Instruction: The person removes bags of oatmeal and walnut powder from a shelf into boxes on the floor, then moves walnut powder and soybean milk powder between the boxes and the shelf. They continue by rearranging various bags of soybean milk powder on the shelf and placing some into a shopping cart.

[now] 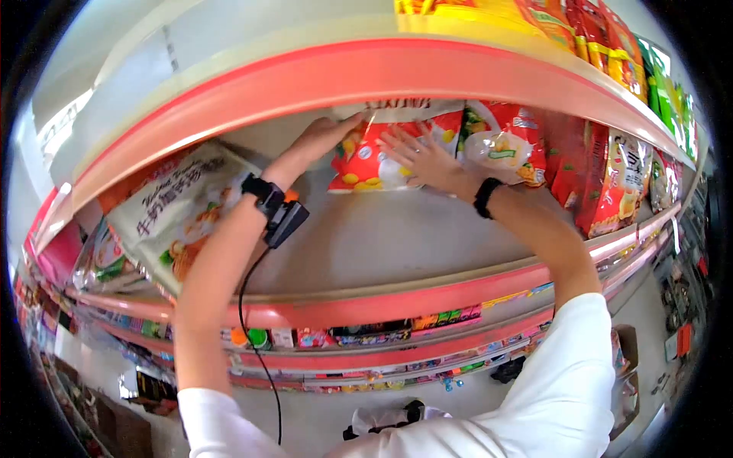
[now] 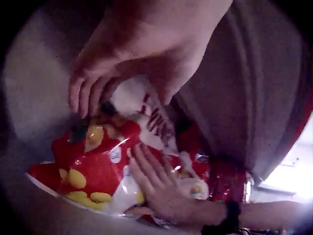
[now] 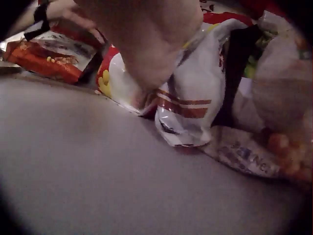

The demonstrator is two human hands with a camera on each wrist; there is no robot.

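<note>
Red snack bag (image 1: 366,156): flat on shelf (image 1: 382,244), long axis front-to-back, top rearward | left hand (image 1: 324,136) pinches top edge | right hand (image 1: 420,156) flat, fingers spread | left-wrist view alone shows the pinch.

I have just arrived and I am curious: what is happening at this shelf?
A person reaches into a shop shelf with both hands. The left hand grips the top edge of a red and white snack bag, while the right hand lies flat on its front. Other snack bags stand to the right.
</note>
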